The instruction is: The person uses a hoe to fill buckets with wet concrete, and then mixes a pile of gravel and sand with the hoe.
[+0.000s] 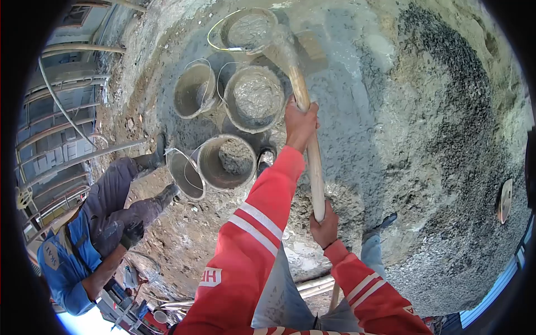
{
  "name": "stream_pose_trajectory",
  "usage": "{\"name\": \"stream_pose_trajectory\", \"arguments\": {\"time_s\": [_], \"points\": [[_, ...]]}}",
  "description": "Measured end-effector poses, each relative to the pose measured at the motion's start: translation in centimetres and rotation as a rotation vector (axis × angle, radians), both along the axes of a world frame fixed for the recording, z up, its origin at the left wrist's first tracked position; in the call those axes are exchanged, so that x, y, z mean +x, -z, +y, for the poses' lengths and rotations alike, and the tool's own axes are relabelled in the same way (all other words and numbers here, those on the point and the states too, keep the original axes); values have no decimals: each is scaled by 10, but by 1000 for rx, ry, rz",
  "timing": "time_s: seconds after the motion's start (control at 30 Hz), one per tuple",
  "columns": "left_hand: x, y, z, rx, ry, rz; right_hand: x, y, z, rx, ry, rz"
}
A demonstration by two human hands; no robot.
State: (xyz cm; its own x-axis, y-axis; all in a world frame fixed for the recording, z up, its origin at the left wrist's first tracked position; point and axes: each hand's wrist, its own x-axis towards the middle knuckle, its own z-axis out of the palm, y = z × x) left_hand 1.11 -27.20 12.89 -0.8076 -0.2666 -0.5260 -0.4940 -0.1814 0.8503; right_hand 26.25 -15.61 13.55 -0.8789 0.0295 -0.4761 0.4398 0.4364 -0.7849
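Note:
Both my hands hold a long wooden handle (314, 162). My left hand (300, 124) is closed around its upper part, close to the cement-coated shovel blade (280, 49). Lower down, my right hand (325, 224) is wrapped round the handle's end. The blade lies beside the rim of a bucket (221, 30) at the top, which holds wet mix. Below it, another bucket (279, 111) is full of wet mix. To its left is a bucket (180, 95) with little visible inside. Lower down, a partly filled bucket (206, 167) touches a tilted bucket (177, 170).
A person in a blue shirt (78, 271) with a dark glove stands at the left, feet near the lower buckets. Dark gravel (458, 100) is heaped at the right, with a flat oval object (505, 201) on it. Wooden poles (84, 49) line the left edge.

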Motion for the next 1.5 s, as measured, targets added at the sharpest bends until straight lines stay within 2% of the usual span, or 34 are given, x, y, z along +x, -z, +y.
{"name": "stream_pose_trajectory", "arguments": {"time_s": [0.07, 0.1, 0.17, 0.2, 0.27, 0.3, 0.37, 0.43, 0.5, 0.57, 0.63, 0.73, 0.83, 0.93, 1.03, 1.07, 1.13, 1.2, 1.23, 1.27, 1.33, 1.37, 1.43, 1.5], "points": [[-62, 21, 24, -223, 81, -17, -78, 40, 3, -91, 95, 74], [-93, 72, 33, -368, 121, 30, -125, 56, 6, -90, 91, 99], [-139, 142, 53, -723, 178, 27, -206, 100, 14, -81, 63, 183], [-160, 171, 57, -888, 183, 19, -232, 130, 13, -101, 67, 208], [-188, 194, 56, -1013, 414, -229, -249, 166, 8, -121, 66, 165], [-184, 198, 64, -1026, 441, -240, -241, 170, 15, -133, 89, 146], [-154, 175, 81, -811, 410, -340, -212, 151, 26, -111, 121, -14], [-121, 152, 103, -804, 466, -340, -189, 132, 42, -87, 128, -34], [-102, 155, 116, -810, 462, -368, -168, 104, 66, -6, 92, -101], [-69, 175, 111, -611, 461, -448, -140, 73, 80, 69, 15, -219], [-14, 138, 125, -503, 436, -511, -102, 46, 91, 132, -22, -342], [85, 141, 139, -499, 459, -596, -22, 21, 105, 191, -65, -445], [173, 113, 159, -635, 387, -634, 61, -1, 118, 242, -128, -536], [274, 131, 161, -595, 589, -783, 122, -26, 109, 268, -86, -691], [302, 127, 198, -529, 635, -795, 166, -39, 133, 252, -42, -713], [317, 113, 200, -517, 614, -784, 169, -40, 138, 223, -5, -712], [310, 118, 197, -583, 651, -780, 144, -59, 133, 235, 17, -706], [309, 127, 184, -47, 626, -971, 121, -75, 128, 273, -48, -719], [312, 129, 176, 103, 566, -923, 109, -84, 124, 298, -110, -736], [314, 134, 171, 113, 551, -917, 94, -92, 119, 308, -125, -730], [301, 127, 153, 416, 225, -915, 67, -106, 103, 295, -159, -727], [294, 125, 142, 419, 211, -908, 63, -110, 95, 278, -174, -714], [282, 122, 115, 697, 160, -936, 51, -130, 69, 273, -214, -700], [271, 124, 84, 720, 159, -906, 37, -158, 36, 268, -268, -691]]}}
